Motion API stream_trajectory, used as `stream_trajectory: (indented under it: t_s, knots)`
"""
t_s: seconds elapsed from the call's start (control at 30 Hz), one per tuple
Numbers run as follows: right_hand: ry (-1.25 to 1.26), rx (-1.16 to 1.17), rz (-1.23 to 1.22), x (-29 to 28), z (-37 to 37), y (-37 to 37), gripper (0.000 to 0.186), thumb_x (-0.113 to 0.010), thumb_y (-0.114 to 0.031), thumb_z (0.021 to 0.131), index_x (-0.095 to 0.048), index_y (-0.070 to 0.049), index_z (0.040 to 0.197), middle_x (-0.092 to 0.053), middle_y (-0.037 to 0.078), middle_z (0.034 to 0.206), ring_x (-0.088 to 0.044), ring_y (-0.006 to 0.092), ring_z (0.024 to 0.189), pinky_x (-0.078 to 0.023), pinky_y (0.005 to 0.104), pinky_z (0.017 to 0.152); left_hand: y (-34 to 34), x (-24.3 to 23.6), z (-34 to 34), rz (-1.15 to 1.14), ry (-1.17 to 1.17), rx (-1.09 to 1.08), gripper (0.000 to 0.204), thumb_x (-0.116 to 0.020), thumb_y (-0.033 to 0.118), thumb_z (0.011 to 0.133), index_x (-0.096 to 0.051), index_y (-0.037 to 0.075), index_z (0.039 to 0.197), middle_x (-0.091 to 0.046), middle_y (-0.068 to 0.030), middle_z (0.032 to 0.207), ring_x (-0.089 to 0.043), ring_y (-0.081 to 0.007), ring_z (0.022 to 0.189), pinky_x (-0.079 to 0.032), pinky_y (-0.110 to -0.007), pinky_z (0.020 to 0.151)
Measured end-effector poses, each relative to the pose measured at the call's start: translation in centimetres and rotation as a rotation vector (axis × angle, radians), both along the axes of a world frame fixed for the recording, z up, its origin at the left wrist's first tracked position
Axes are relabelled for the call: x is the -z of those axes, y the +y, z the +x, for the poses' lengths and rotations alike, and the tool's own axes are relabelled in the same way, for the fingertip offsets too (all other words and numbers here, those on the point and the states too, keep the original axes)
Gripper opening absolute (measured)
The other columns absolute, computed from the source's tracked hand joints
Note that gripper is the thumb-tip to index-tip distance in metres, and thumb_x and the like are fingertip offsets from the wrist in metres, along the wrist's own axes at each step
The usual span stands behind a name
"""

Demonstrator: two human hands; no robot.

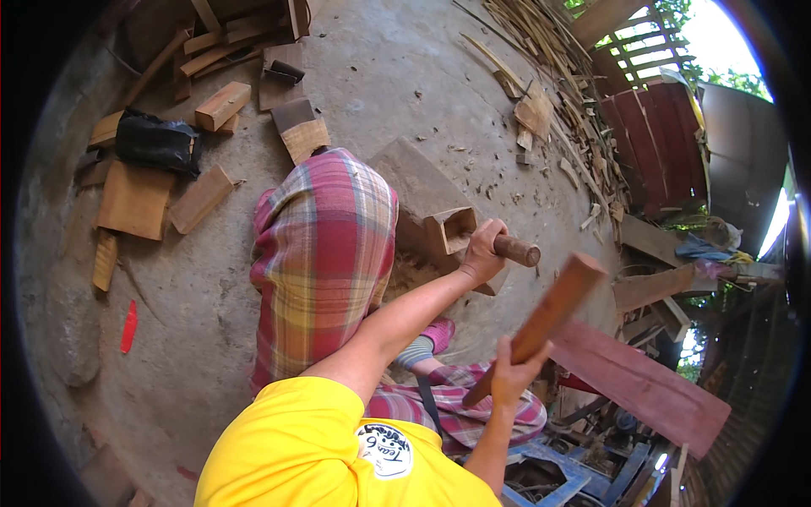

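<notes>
My left hand (483, 252) is closed around a round wooden tool handle (517, 250), probably a chisel's; the blade end is hidden by the hand. Right beside that hand sits a wooden block (450, 230) with a hollow cut into it, resting on or against a thick wooden board (414, 179). My right hand (514, 372) grips a long, squared wooden mallet (549, 308) by its narrow lower end. The mallet's thick head slants up, apart from the tool handle.
Plaid cloth (325, 253) covers my bent leg beside the board. Wood blocks (201, 198) and a black plastic bundle (156, 142) lie at left. Offcuts (534, 110) line the far right. A reddish plank (638, 384) and blue metal frame (557, 473) are at lower right.
</notes>
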State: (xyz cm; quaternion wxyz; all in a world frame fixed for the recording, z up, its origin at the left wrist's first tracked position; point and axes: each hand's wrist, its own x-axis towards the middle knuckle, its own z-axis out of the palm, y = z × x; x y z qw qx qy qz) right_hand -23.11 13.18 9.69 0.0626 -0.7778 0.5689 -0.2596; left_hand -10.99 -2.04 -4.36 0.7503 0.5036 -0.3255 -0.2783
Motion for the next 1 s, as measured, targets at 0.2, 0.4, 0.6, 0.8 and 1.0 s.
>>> stream_trajectory:
  t_s: [0.2,0.4,0.6,0.8,1.0]
  knots:
    - [-0.471,0.357,0.303,-1.1,-0.4,0.2,0.075,-0.075,-0.015,0.083,-0.03,0.006,0.14,-0.054,0.016,0.114,-0.059,0.0201,0.081,-0.05,0.0308,0.068,0.0,-0.7,-0.1,-0.037,-0.183,0.043,0.025,-0.069,0.005,0.068,-0.055,0.011,0.087,-0.058,-0.0097,0.083,-0.056,-0.0343,0.083,-0.043,-0.043,0.073]
    - [-0.707,0.162,0.174,-2.3,-0.7,0.6,0.074,-0.072,-0.014,0.086,-0.027,0.004,0.142,-0.054,0.012,0.102,-0.057,0.0162,0.069,-0.051,0.0273,0.057,0.7,-1.6,-0.2,-0.133,-0.343,0.095,0.028,-0.07,0.008,0.065,-0.057,0.012,0.089,-0.058,-0.0066,0.082,-0.056,-0.0314,0.082,-0.04,-0.041,0.074]
    - [-0.406,0.268,0.437,3.0,-1.8,-2.4,0.057,-0.075,-0.018,0.084,-0.043,-0.004,0.129,-0.055,0.009,0.088,-0.055,0.0145,0.06,-0.048,0.0282,0.051,1.0,-1.7,0.4,-0.105,-0.356,0.025,0.031,-0.07,0.006,0.061,-0.057,0.012,0.089,-0.057,-0.0068,0.081,-0.055,-0.032,0.084,-0.039,-0.041,0.075]
    - [-0.499,0.268,0.866,9.3,-1.9,-4.7,0.05,-0.077,-0.023,0.083,-0.047,-0.005,0.119,-0.055,0.004,0.075,-0.054,0.0132,0.055,-0.046,0.0271,0.046,1.0,-1.1,1.9,-0.073,-0.249,-0.011,0.03,-0.071,0.005,0.062,-0.057,0.011,0.087,-0.057,-0.0077,0.082,-0.056,-0.033,0.085,-0.04,-0.042,0.074]
    - [-0.425,0.089,0.926,10.5,0.0,-2.5,0.052,-0.077,-0.021,0.082,-0.047,-0.006,0.121,-0.058,0.006,0.086,-0.056,0.0141,0.062,-0.048,0.0284,0.048,0.3,-1.3,2.0,-0.102,-0.202,0.02,0.026,-0.069,0.005,0.066,-0.057,0.012,0.087,-0.058,-0.0066,0.084,-0.057,-0.0317,0.086,-0.04,-0.042,0.075]
